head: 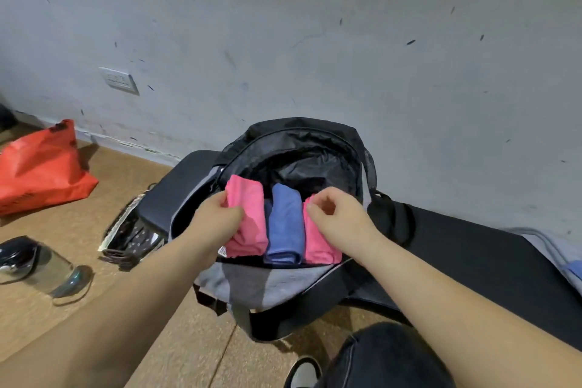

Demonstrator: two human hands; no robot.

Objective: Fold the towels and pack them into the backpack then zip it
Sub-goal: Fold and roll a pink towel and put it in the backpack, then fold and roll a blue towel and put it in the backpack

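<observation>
A grey and black backpack [252, 287] lies open on the floor against the wall, its black lining showing. Three folded towels stand side by side in its mouth: a pink towel [248, 224] on the left, a blue towel [285, 224] in the middle, and a second pink towel [318, 246] on the right. My left hand [217, 217] grips the left edge of the left pink towel. My right hand [337, 214] hovers over the right pink towel with fingers curled, thumb and forefinger near each other; whether it pinches the cloth I cannot tell.
A red bag [41, 167] lies at the left by the wall. A clear bottle with a black cap [37, 264] lies on the wooden floor. A small patterned pouch [132, 230] sits left of the backpack. Black mat [472, 261] at right; my knee [387, 356] at the bottom.
</observation>
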